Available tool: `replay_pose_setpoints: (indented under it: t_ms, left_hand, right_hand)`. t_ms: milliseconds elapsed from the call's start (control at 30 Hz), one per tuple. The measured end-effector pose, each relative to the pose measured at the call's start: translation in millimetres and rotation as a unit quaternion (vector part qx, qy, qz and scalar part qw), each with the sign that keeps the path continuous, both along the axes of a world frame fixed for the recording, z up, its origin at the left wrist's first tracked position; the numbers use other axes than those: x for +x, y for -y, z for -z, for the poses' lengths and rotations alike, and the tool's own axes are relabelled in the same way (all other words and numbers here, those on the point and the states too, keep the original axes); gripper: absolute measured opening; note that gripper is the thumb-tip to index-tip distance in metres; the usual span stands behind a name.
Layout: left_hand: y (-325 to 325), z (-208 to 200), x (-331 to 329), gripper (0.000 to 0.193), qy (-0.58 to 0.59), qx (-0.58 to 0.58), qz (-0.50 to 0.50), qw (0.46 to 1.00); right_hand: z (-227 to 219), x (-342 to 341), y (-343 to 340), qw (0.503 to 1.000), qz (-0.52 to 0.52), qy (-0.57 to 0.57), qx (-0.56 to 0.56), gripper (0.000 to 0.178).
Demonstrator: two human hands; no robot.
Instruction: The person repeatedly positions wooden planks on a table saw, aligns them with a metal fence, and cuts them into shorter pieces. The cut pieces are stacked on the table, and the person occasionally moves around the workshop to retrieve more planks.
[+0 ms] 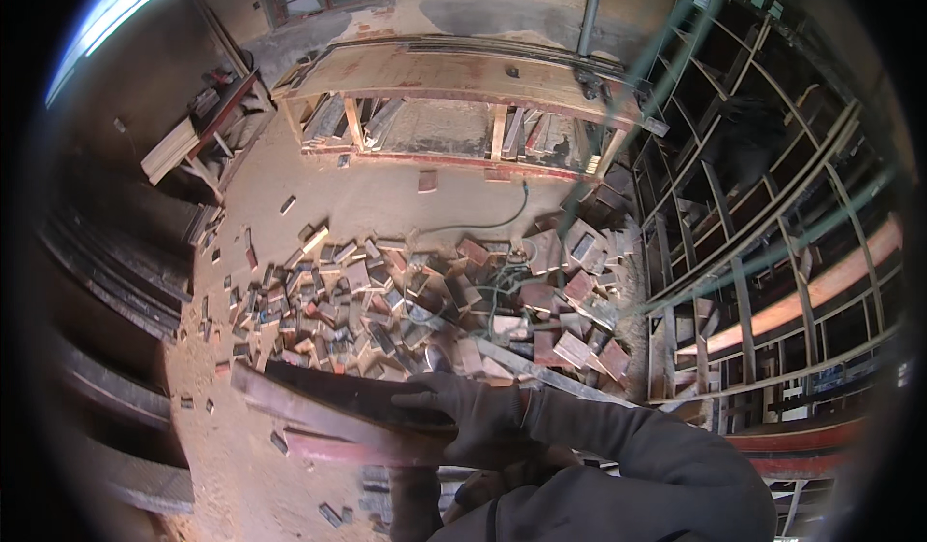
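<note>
A long wooden plank [319,409], with a dark upper face and a brownish side, stretches across the lower middle toward the left. My right hand [473,412], in a grey glove, is closed over its right part, fingers pointing left. Under the plank a dark sleeve [415,503] rises from the lower edge; it appears to be my left arm, and its hand is hidden behind the wood. A board with a red edge [338,448] lies just below the plank. Beyond it spreads a pile of short wood offcuts [367,300].
A long wooden workbench [435,76] stands at the back, with timber beneath it. On the right rises a slatted wooden rack [744,281]. Dark boards [106,271] are stacked along the left. A green hose [483,225] trails into the offcuts.
</note>
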State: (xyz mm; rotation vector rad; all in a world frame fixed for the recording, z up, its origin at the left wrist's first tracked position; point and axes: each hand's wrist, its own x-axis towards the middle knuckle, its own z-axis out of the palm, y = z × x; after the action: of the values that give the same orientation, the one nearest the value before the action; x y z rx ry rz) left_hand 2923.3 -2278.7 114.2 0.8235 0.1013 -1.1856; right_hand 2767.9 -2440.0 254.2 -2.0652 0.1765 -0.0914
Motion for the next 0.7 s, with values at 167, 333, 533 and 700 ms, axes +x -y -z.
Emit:
replay_pose_setpoints:
  t_ms: [167,333,533,700]
  left_hand:
    - [223.6,12.2,126.8,0.072,0.029,-0.002,0.032,0.999]
    - [435.7,19.4,177.2,0.071,0.019,0.009,0.115,0.993]
    - [612.6,28.3,90.5,0.071,-0.025,0.028,0.302,0.952]
    - [722.9,51.1,42.1,0.071,-0.045,0.065,0.437,0.896]
  right_hand:
    - [61.2,111.7,205.4,0.994,0.060,0.039,0.087,0.113]
    - [115.9,145.0,359.3,0.972,0.149,-0.010,0.180,0.116]
    - [178.5,64.9,457.9,0.847,0.373,0.013,0.377,0.122]
    - [249.3,1.0,515.3,0.715,0.546,0.118,0.420,0.123]
